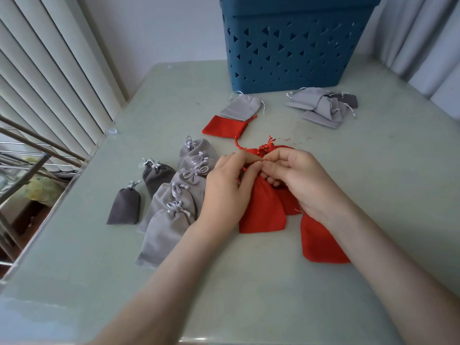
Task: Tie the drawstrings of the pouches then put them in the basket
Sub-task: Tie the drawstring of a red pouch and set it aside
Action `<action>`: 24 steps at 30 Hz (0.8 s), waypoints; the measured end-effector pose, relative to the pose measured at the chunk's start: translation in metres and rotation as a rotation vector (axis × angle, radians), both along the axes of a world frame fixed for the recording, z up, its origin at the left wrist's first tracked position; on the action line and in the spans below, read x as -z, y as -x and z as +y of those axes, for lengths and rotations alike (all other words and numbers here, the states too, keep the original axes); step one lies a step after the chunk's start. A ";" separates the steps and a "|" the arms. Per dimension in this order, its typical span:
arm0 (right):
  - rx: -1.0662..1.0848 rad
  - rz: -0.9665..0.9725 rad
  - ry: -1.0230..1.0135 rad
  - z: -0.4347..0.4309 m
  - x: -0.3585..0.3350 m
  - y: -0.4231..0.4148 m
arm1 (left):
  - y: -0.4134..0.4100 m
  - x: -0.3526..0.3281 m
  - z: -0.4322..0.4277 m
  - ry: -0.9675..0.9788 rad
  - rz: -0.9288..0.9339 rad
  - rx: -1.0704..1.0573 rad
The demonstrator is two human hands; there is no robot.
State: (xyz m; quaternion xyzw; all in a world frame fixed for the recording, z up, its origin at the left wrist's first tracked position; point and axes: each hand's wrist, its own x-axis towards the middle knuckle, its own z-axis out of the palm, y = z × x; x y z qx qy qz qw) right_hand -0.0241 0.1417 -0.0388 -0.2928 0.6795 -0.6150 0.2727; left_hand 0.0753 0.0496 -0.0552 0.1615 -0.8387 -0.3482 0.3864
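Quick rundown of the layout. The table (249,295) has its left edge running diagonally right along the blinds (49,70), and a metal rack (29,150) sits just past that edge, so the left side is tight. The blue basket (293,46) stands at the far edge, and there's a bare strip of tabletop between it and the hands. The near part of the table is open too, with only the forearms crossing it.

The tied grey pouches (174,202) lie in an overlapping row just beside the left hand (229,192), touching its outer side. A loose pile of grey pouches (321,108) sits near the basket's right corner. A flat grey pouch (240,108) lies over another red one (224,127) in front of the basket.

The red pouch (263,210) lies under both hands with its body pointing back toward the person. The left hand and right hand (301,180) are both curled in, fingertips (258,165) meeting in a pinch at its gathered neck. The red drawstrings (267,145) stick out just past the fingers. I can't tell if a cord is actually in the pinch. A second red pouch (321,242) lies under the right wrist.
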 end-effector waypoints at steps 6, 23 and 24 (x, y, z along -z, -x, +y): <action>0.201 0.699 -0.014 -0.002 0.001 -0.006 | 0.001 -0.006 -0.002 -0.535 -0.068 0.089; -0.045 0.297 -0.093 -0.001 0.001 -0.002 | 0.000 -0.007 0.000 -0.521 0.004 0.086; -0.065 0.245 -0.076 -0.001 0.000 -0.002 | 0.001 -0.007 -0.001 -0.607 0.035 0.131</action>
